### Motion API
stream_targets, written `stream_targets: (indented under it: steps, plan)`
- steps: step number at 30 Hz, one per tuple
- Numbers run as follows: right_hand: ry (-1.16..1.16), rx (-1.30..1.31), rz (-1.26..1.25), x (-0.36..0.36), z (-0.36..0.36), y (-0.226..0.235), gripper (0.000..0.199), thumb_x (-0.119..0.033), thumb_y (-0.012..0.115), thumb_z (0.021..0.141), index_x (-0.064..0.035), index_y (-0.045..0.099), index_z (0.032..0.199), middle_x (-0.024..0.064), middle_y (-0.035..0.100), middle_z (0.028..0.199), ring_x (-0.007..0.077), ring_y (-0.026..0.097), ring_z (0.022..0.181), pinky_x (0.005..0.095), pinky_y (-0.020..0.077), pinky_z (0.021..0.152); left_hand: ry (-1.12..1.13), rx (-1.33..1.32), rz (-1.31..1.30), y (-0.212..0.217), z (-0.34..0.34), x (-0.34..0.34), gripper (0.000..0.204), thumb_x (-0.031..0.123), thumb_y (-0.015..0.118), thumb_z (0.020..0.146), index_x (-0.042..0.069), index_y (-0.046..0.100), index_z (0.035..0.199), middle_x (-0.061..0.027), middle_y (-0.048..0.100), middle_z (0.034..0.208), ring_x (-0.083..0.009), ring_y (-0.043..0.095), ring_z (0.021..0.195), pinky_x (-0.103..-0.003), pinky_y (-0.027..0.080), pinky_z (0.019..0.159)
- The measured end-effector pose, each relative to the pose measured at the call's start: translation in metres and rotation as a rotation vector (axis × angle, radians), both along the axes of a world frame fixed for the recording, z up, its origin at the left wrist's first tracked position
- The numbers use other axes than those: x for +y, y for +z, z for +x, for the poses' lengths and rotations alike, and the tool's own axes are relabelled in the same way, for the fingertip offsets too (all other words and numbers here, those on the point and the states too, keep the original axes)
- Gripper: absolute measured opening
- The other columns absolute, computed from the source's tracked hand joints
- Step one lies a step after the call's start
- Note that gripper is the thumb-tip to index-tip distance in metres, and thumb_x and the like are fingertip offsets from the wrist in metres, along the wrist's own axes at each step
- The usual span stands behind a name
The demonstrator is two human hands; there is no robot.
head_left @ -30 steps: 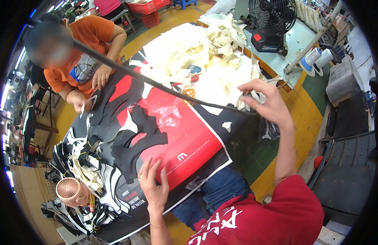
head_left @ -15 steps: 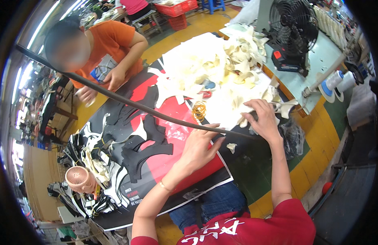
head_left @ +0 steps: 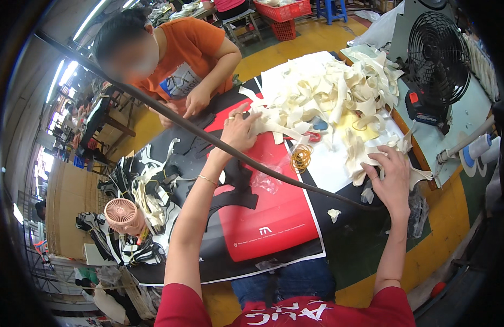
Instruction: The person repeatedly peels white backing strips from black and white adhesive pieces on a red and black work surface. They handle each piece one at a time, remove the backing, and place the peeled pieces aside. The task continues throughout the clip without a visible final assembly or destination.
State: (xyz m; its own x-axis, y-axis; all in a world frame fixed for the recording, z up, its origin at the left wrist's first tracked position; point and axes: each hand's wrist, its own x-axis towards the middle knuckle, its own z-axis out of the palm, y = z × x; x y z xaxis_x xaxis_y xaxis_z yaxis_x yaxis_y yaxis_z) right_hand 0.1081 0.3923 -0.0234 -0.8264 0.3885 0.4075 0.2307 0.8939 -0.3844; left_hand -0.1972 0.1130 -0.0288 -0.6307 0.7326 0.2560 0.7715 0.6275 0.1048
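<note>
A large heap of cream-coloured cut fabric pieces (head_left: 339, 90) covers the far right of the table. My left hand (head_left: 239, 129) reaches forward to the heap's left edge, its fingers bent and apart beside a cream strip (head_left: 271, 124). On the right, my right hand (head_left: 391, 177) rests with curved, spread fingers against the near side of the pile; thumb and forefinger stand apart. Black cut pieces (head_left: 238, 191) lie under and left of my left forearm, on a red and black printed sheet (head_left: 268, 218). Between my hands is a bundle of orange rubber bands (head_left: 301, 158).
A dark bar (head_left: 252, 162) crosses above the table. A co-worker in an orange shirt (head_left: 189, 49) handles black pieces opposite. A small pink fan (head_left: 123, 216) stands by bundled black-and-white pieces (head_left: 148, 201). A black fan (head_left: 438, 60) and thread spools (head_left: 477, 148) are at right.
My left hand has moved forward, from above the red sheet to the left edge of the cream heap. My right hand stays by the pile. The view has shifted, and the co-worker's hands are closer together.
</note>
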Motion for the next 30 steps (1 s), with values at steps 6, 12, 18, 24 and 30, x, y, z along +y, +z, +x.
stream_targets:
  steps: [6, 12, 18, 24, 30]
  plan:
    - [-0.081, 0.062, 0.036, -0.021, -0.004, 0.022, 0.025, -0.025, 0.074, 0.085, -0.0058, 0.073, 0.101, 0.0107, 0.065, 0.113, 0.0291, 0.058, 0.108, 0.0412, 0.0409, 0.094, -0.153, 0.246, 0.102, -0.003, 0.002, -0.004, 0.016, 0.017, 0.071, 0.083, 0.009, 0.066, 0.095, -0.0124, 0.064, 0.123, -0.0301, 0.056, 0.122, -0.048, 0.037, 0.106]
    - [0.452, 0.143, -0.513, -0.085, 0.020, 0.056, 0.016, -0.005, 0.079, 0.078, -0.0057, 0.074, 0.094, 0.0108, 0.069, 0.095, 0.0294, 0.066, 0.089, 0.0388, 0.0526, 0.079, -0.210, 0.458, 0.342, 0.005, 0.072, -0.045, 0.018, 0.010, 0.077, 0.075, 0.013, 0.066, 0.089, -0.0014, 0.069, 0.098, -0.0195, 0.066, 0.095, -0.037, 0.042, 0.091]
    - [0.596, 0.160, -0.351, -0.166, -0.026, 0.018, 0.047, -0.022, 0.081, 0.080, -0.0072, 0.065, 0.122, 0.0146, 0.057, 0.131, 0.0338, 0.056, 0.118, 0.0442, 0.0422, 0.103, -0.107, 0.495, 0.488, 0.000, 0.150, -0.079, 0.029, 0.003, 0.081, 0.066, 0.016, 0.068, 0.088, -0.0028, 0.069, 0.107, -0.0215, 0.066, 0.098, -0.038, 0.042, 0.089]
    - [0.514, 0.132, -0.385, -0.166, -0.067, -0.004, 0.045, -0.024, 0.079, 0.083, -0.0049, 0.065, 0.121, 0.0134, 0.063, 0.121, 0.0318, 0.058, 0.113, 0.0444, 0.0422, 0.099, 0.083, 0.336, 0.723, -0.011, 0.169, -0.079, 0.029, -0.004, 0.079, 0.067, 0.013, 0.068, 0.087, -0.0045, 0.070, 0.107, -0.0229, 0.066, 0.096, -0.037, 0.042, 0.086]
    - [0.609, -0.124, -0.613, -0.153, -0.064, -0.001, 0.038, -0.021, 0.074, 0.089, 0.0003, 0.065, 0.119, 0.0134, 0.066, 0.107, 0.0281, 0.065, 0.094, 0.0380, 0.0499, 0.084, 0.098, 0.244, 0.738, -0.005, 0.168, -0.081, 0.029, 0.002, 0.080, 0.067, 0.015, 0.069, 0.090, -0.0006, 0.069, 0.110, -0.0204, 0.064, 0.097, -0.035, 0.040, 0.087]
